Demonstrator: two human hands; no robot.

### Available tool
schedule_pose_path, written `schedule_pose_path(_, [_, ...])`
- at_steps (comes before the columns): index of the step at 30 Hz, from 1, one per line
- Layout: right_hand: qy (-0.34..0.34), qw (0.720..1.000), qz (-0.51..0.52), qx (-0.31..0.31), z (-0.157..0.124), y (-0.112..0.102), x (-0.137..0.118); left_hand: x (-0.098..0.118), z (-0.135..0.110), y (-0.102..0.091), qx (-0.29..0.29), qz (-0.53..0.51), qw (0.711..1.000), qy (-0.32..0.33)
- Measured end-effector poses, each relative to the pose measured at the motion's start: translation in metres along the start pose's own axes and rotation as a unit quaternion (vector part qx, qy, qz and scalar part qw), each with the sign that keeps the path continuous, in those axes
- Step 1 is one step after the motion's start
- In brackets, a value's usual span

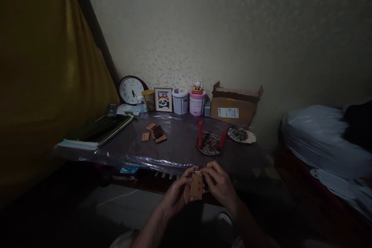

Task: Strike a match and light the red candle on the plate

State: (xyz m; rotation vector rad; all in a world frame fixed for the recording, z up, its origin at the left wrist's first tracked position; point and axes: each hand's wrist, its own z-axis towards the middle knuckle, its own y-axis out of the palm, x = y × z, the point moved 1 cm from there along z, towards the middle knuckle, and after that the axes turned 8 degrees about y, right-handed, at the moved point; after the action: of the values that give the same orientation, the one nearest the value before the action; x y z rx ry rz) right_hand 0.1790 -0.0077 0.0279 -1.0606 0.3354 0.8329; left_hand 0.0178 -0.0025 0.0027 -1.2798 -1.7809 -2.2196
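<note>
My left hand [180, 190] is wrapped round a brown cardboard matchbox [197, 186], held upright in front of the table edge. Its upper end is partly slid out, and pale matchsticks [198, 172] show there. My right hand [220, 183] has thumb and forefinger pinched at that end; what lies between the fingertips is too small to make out. Beyond the hands, a red candle [200, 135] stands upright on a metal plate [219, 153], with a tilted red candle [223, 139] beside it. More matchboxes [145, 136] lie in a loose pile on the left.
A second plate [229, 133] carries burnt-looking matchsticks at the right. Along the wall stand a clock [131, 90], a framed panda picture [163, 99], two canisters [180, 101] and an open cardboard box [235, 104]. A large book [99, 133] lies left, on the plastic-covered table [171, 155].
</note>
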Motion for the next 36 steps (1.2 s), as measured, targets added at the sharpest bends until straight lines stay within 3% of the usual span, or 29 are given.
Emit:
schedule_pose_path(7, [0.019,0.997,0.056,0.054,0.004,-0.004,0.003,0.003,-0.001,0.003,-0.005,-0.017,1.000,0.003])
schedule_pose_path(19, [0.203,0.953,0.219,0.059,0.009,-0.009,0.014,0.007,-0.001,0.001,0.013,-0.069,0.997,0.015])
schedule_pose_path(29, [0.188,0.942,0.269,0.067,0.010,-0.004,0.009,0.009,0.002,0.008,0.026,-0.109,0.992,0.065])
schedule_pose_path(36, [0.146,0.951,0.262,0.070,0.008,0.006,0.007,0.011,0.006,0.007,0.034,-0.118,0.988,0.099])
